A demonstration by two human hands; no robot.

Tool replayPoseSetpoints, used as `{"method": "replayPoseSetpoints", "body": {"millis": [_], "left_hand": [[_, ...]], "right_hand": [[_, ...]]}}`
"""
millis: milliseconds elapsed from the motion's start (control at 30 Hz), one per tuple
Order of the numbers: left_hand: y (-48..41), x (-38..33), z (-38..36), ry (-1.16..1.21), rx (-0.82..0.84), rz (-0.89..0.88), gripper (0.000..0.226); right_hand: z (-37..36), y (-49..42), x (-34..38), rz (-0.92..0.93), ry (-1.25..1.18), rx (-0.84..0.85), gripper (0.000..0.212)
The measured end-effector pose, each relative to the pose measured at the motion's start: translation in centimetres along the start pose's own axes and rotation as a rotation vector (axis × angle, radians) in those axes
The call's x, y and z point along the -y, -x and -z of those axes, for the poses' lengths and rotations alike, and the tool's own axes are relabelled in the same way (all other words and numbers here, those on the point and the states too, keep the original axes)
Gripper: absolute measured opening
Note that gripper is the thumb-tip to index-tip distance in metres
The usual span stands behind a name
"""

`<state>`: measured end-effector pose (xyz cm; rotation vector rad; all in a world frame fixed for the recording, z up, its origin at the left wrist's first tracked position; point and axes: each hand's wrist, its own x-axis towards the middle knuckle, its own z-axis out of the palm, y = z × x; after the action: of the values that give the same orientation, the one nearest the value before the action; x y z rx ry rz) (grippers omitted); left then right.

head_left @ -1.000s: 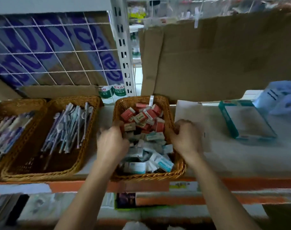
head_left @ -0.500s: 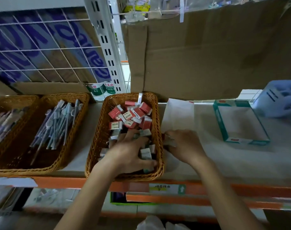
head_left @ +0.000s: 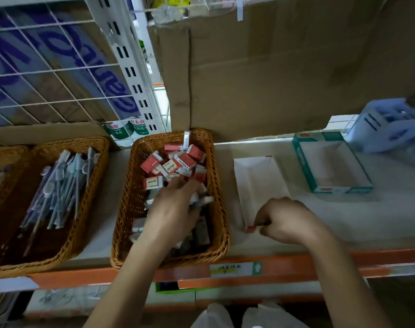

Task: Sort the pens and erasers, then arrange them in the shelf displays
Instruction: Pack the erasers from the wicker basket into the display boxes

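Since half a second ago the right hand (head_left: 287,220) has moved right, away from the rim of the eraser basket (head_left: 221,209), and now sits at the near end of the white tray (head_left: 256,181). The left hand (head_left: 174,209) has reached farther into that basket, toward its middle. The right grip is closed tight, thumb and forefinger pinching a small red piece (head_left: 250,229) at the tray's near left corner. Whether this is a loose eraser or part of the tray cannot be told. The left hand lies palm down among the erasers (head_left: 175,162), fingers pointing to the far end. Motion blur hides the fingertips, so whether that grip holds anything cannot be told. Red-sleeved erasers lie heaped at the far end of the basket, with paler ones near and under the hand. To the left a second wicker basket (head_left: 95,185) holds the pens (head_left: 59,185), lying roughly lengthwise. Right of the tray stands a green-edged box (head_left: 306,166), well apart from both hands. All stand on the shelf (head_left: 379,221) with its orange front edge.
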<state>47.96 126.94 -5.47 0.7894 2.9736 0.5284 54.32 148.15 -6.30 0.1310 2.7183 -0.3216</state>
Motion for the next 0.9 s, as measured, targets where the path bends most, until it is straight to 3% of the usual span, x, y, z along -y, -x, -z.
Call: {"method": "replayPoseSetpoints", "body": {"millis": [233,333,433,533,600,667,767,833,900], "left_hand": [[0.0,-0.6,0.8,0.022,-0.181,0.097,0.032],[-0.3,-1.4,1.5,-0.022,-0.276,0.138,0.026],[-1.1,-2.5,1.5,-0.012,-0.325,0.187,0.025],[-1.8,-4.2,0.8,-0.002,-0.368,0.204,0.022],[-2.2,-5.7,0.3,-0.007,-0.408,0.188,0.022],[-2.7,-7.3,0.1,0.025,-0.477,0.184,0.024],[-3.5,-9.8,0.3,0.094,-0.550,0.191,0.022],[-4.1,-11.7,0.5,0.349,-0.519,0.219,0.019],[-4.9,-14.0,0.2,0.788,-0.393,0.293,0.016]], "right_hand": [[1.4,1.3,-1.4,0.076,-0.035,0.276,0.024],[2.4,1.8,-2.5,0.134,-0.135,0.293,0.037],[3.2,1.1,-4.5,0.109,-0.303,-0.026,0.029],[3.6,-0.3,-7.8,0.032,-0.309,-0.404,0.023],[3.5,-1.2,-10.1,-0.030,-0.251,-0.495,0.024],[3.0,-1.7,-11.8,-0.102,-0.221,-0.445,0.028],[2.5,-1.5,-13.3,-0.128,-0.233,-0.208,0.032],[2.6,-0.8,-13.6,-0.058,-0.293,-0.104,0.029],[2.8,0.0,-13.6,0.060,-0.271,-0.006,0.020]]}}
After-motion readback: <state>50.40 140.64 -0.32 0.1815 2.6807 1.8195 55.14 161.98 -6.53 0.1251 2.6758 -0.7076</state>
